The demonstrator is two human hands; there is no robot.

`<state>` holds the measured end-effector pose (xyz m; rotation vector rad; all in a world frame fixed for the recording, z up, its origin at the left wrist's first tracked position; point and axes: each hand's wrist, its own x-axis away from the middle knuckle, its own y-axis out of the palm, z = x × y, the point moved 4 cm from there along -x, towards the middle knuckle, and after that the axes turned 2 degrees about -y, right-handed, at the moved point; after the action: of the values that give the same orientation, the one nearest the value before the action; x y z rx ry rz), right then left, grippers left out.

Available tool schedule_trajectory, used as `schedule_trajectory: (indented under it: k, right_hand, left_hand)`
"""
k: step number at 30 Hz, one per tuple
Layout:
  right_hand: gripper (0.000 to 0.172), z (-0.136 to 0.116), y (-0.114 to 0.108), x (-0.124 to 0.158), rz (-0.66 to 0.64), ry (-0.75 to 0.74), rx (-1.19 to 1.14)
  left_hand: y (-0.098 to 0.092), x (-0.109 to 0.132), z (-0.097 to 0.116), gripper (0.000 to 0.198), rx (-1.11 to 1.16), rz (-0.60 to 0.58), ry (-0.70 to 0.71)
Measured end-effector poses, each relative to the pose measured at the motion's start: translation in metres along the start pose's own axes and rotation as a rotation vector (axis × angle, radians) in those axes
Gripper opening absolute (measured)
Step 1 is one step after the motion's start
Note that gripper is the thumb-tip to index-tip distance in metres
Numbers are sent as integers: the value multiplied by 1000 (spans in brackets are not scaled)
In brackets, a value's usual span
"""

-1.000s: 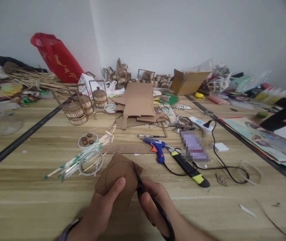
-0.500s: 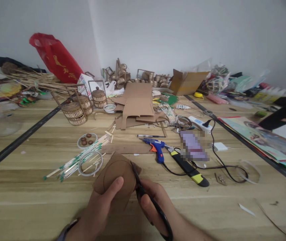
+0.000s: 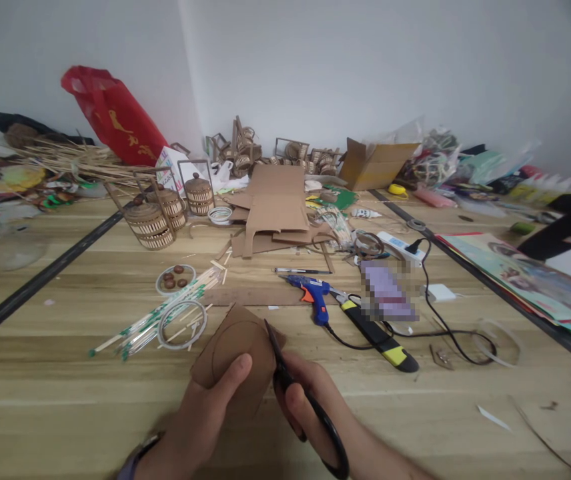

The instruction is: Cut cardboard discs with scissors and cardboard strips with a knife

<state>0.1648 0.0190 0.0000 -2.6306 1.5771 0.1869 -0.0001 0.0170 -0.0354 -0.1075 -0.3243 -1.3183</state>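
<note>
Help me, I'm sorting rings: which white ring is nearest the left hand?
The front ring, with sticks showing inside; the bead ring and stacked rings lie farther away.

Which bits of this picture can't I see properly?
All in the head view:
Left hand: most fingers are hidden behind the cardboard piece.
Scissors: the lower blade is hidden by the cardboard piece.
Purple thing: blurred into squares.
Black object: cut off by the right edge.
Open box: its front hides the inside.

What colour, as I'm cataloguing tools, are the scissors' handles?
Black; the scissors' handles show best in the head view.
</note>
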Motion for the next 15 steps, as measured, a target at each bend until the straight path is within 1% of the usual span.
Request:
schedule_trajectory:
  k: [5,9,11,15]
  right_hand:
    - [79,6,0,3,1,51,-25]
    - [73,9,1,4,12,71,-67]
    - [71,9,1,5,13,78,-75]
    - [70,7,2,4,20,62,-87]
  left_hand:
    - [1,0,1,58,42,-12,-33]
    - [2,0,0,56,50,-24,-40]
    - [2,1,1,56,45,-26,-35]
    - [3,2,2,55,46,-34,-68]
